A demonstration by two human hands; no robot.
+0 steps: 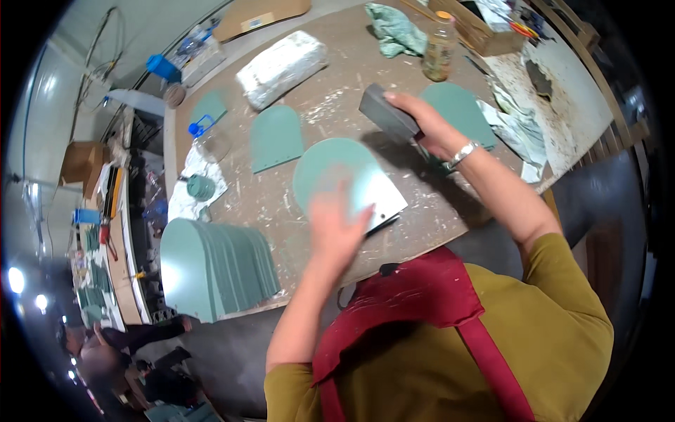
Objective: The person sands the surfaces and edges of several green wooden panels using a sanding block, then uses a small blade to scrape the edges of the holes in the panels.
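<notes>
A worker's right hand [432,129] grips a gray block [383,114], fingers closed around its near end, above a worktable [422,228]. The left hand [332,228], thumb held apart, is over a round-topped green panel [336,153] that lies directly beneath its fingers; blur hides whether those fingers are spread or touching it. A stack of green panels [221,271] stands left of the left fingers; a capped bottle [439,53] stands beyond the right fingers.
</notes>
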